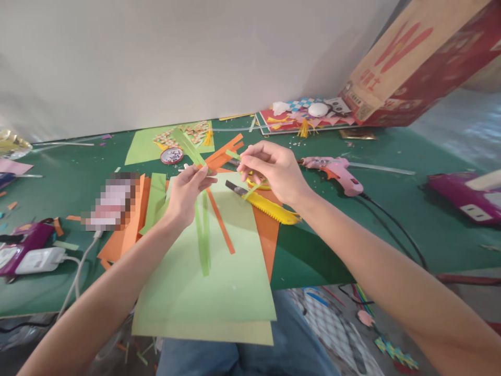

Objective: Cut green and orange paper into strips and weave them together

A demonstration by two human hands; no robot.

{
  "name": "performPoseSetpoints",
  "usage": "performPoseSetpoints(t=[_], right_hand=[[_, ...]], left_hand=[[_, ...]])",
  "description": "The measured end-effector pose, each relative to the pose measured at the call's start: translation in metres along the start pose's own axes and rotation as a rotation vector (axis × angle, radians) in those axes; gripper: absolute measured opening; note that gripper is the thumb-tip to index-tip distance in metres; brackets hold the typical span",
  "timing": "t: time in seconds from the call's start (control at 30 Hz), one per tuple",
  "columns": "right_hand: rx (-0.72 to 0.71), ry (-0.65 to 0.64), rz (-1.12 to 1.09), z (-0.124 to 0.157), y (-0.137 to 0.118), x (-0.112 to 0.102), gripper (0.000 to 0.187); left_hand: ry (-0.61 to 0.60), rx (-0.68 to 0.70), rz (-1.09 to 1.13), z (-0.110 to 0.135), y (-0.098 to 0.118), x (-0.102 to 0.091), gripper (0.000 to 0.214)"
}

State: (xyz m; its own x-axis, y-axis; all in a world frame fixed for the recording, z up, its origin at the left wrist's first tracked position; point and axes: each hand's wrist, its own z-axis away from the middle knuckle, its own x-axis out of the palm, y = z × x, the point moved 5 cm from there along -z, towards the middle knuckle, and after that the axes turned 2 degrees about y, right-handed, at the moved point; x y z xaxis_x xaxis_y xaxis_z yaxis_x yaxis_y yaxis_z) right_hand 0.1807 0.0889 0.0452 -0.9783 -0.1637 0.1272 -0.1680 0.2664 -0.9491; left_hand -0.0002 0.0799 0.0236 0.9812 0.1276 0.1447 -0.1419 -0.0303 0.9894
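My left hand (pixel 189 190) pinches several crossed paper strips, with a green strip (pixel 190 148) sticking up and an orange strip (pixel 221 222) hanging below. More orange paper (pixel 225 151) fans out to the right of its fingers. My right hand (pixel 270 169) is closed on a narrow green paper strip (pixel 234 154) whose ends show at the fingertips and below the hand. Both hands are above pale green paper sheets (pixel 219 297) that rest over orange paper (pixel 266 235). Under the right hand lies a yellow utility knife (pixel 270 208) with its blade out; yellow-handled scissors, partly hidden, are beside it.
A pink glue gun (pixel 336 171) with a cord lies to the right. Farther back are a round dish of small beads (pixel 171 155), a pile of paper crafts (pixel 309 112) and a paper bag (pixel 415 68). At left are a pixelated phone (pixel 113 201) and purple power strip (pixel 29 245).
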Motion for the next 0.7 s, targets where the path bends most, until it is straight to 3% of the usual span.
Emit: performPoseSetpoints(t=[0.5, 0.7], right_hand=[[0.199, 0.109, 0.111, 0.001, 0.006, -0.005, 0.01], [0.305, 0.053, 0.182, 0.004, 0.01, 0.0, 0.011]], left_hand=[[0.08, -0.009, 0.094, -0.001, 0.002, -0.005, 0.018], [0.046, 0.036, 0.058, -0.001, 0.004, -0.003, 0.021]])
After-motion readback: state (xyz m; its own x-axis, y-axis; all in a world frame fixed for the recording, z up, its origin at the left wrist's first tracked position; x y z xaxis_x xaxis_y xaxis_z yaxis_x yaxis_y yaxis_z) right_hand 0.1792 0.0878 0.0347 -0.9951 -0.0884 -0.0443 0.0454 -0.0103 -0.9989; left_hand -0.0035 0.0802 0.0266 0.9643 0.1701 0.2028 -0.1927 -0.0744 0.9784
